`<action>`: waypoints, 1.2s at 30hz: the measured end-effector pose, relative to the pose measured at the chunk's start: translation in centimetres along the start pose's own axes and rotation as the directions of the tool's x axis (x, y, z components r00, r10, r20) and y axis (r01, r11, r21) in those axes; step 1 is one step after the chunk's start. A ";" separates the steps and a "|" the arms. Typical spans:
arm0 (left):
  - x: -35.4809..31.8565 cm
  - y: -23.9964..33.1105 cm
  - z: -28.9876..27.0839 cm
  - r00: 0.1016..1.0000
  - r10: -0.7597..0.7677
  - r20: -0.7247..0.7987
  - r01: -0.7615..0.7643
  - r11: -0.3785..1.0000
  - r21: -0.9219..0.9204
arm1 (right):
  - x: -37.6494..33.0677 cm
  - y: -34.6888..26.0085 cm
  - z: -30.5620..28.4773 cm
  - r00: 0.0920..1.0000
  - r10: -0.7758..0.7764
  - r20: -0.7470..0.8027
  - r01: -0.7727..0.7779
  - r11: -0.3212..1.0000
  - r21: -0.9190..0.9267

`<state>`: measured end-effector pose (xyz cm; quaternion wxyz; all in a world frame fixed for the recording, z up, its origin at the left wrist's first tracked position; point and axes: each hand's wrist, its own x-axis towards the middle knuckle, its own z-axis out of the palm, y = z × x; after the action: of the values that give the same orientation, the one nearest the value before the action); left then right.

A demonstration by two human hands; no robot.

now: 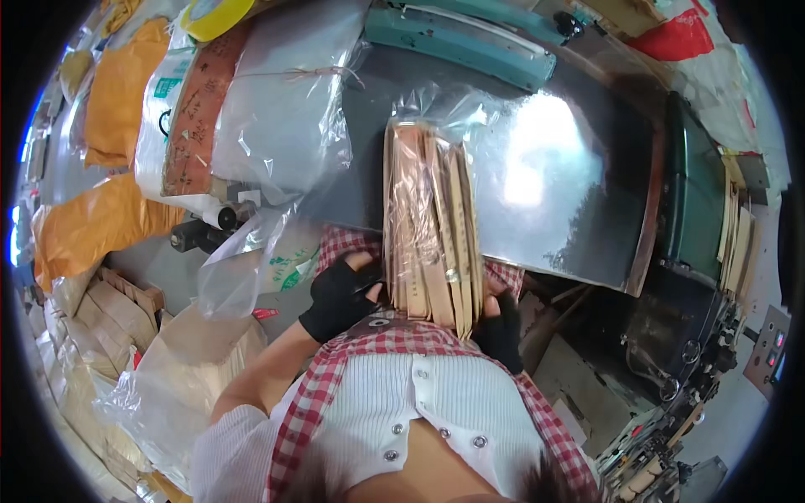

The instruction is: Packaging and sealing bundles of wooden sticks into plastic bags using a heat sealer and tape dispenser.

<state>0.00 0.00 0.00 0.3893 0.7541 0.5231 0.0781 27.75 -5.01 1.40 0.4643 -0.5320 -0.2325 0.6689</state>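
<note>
your black-gloved left hand (342, 295) sits at the lower left of the clear bag (429, 210), its fingers bent, while your right hand (498, 331) is at the lower right, its fingers partly hidden; you can't make out whether either grips. the bag, packed with long tan strips (441, 293), stretches over the metal tabletop (616, 201), its near end beside your checked apron (402, 339).
</note>
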 end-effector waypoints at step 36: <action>8.2 1.7 -4.1 0.846 0.515 -0.134 -0.410 0.791 0.454 | 4.2 -6.7 -0.7 0.987 -0.008 0.158 0.153 -0.204 -0.967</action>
<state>2.67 8.76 1.63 0.1225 0.9077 0.3701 0.1555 30.89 1.57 4.48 -0.0875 -0.6474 -0.7193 0.2363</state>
